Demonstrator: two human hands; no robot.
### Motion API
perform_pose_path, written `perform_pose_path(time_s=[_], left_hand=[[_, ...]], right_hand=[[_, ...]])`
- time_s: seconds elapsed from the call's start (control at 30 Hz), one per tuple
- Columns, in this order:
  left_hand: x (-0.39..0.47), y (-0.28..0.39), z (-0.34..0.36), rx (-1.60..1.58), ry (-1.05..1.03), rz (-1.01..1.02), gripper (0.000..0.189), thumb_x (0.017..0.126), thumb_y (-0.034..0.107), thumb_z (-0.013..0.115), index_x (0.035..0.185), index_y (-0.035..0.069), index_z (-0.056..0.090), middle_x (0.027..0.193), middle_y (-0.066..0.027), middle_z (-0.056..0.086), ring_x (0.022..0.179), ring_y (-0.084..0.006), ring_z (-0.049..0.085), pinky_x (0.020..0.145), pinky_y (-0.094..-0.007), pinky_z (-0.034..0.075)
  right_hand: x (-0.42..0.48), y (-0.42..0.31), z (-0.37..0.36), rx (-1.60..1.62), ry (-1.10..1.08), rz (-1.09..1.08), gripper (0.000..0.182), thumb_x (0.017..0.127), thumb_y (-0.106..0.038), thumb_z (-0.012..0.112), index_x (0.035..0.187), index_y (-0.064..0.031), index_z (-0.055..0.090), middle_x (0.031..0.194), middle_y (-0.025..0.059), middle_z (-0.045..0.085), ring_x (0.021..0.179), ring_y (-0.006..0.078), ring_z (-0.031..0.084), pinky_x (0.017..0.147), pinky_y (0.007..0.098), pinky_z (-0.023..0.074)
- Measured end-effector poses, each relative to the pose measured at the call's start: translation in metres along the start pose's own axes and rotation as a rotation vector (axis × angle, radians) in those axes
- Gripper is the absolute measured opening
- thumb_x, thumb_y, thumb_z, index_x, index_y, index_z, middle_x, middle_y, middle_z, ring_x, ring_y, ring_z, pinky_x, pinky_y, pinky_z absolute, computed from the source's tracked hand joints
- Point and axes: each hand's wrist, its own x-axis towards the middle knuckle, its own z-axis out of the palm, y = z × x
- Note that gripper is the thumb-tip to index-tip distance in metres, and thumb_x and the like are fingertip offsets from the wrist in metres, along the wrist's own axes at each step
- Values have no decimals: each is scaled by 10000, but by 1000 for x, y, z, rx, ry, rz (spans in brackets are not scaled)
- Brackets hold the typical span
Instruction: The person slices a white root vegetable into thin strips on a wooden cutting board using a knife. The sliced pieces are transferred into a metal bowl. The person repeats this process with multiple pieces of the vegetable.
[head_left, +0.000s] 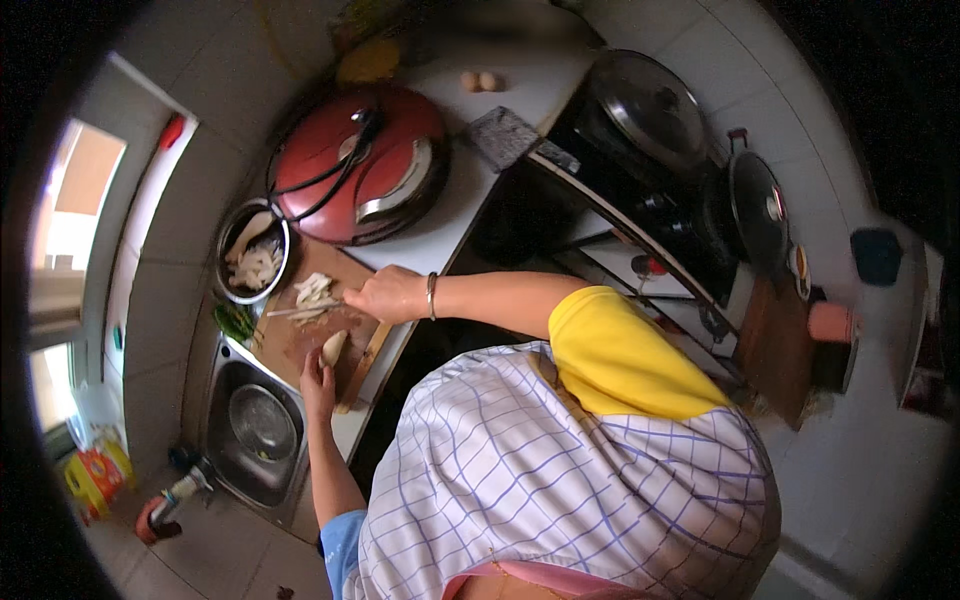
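My right hand (388, 295) grips a knife, whose thin blade (296, 310) lies low over a wooden cutting board (289, 345). Just beyond the blade is a small heap of pale cut slices (312, 289), perhaps mushroom. On the near-left part of the board, my left hand (319, 382) has its fingertips on a pale wedge-shaped chunk (334, 347) of what looks like the same food. The chunk is apart from the knife. A steel bowl (286, 259) beside the board's far edge contains more white pieces (256, 266) and a larger pale piece (251, 234).
Green peppers (234, 321) lie between bowl and sink (214, 420); a round strainer or basin (262, 421) sits inside the sink. A red electric griddle (322, 169) with its cord on top borders the board. Two eggs (481, 82), a folded cloth (501, 139) and a lidded pan (649, 105) stand farther right.
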Motion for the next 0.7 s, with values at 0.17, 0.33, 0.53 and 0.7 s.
perform_pose_path(time_s=[0.17, 0.33, 0.53, 0.7], left_hand=[[1, -1, 1, -73, -94, 29, 457, 848, -30, 612, 1295, -9, 519, 1231, -149, 595, 1180, -246, 563, 1004, -345, 436], [-12, -4, -4, -119, -83, 62, 589, 804, -161, 552, 1350, 32, 446, 1328, -120, 520, 1248, -235, 505, 1033, -344, 408], [-22, 2, -16, -173, -41, 22, 523, 797, -139, 556, 1292, 15, 486, 1215, -116, 541, 1160, -230, 532, 994, -335, 439], [-23, -8, -31, 4, -108, 40, 449, 824, -91, 585, 1265, -20, 539, 1217, -82, 464, 1060, -214, 552, 865, -314, 514]], right_hand=[[1, -10, 10, -27, 18, -7, 197, 814, -101, 551, 978, -12, 487, 687, 182, 654, 668, 376, 676, 572, 501, 520], [-3, -18, 15, -14, -16, -2, 201, 816, -120, 560, 976, -15, 498, 729, 201, 655, 684, 391, 670, 584, 514, 515], [13, -24, 18, -7, 20, 18, 163, 827, -178, 578, 884, -43, 650, 829, 171, 705, 798, 366, 704, 675, 484, 562], [31, -31, 30, -32, 31, 69, 203, 856, -215, 545, 944, -68, 654, 888, 141, 719, 861, 319, 711, 692, 491, 571]])
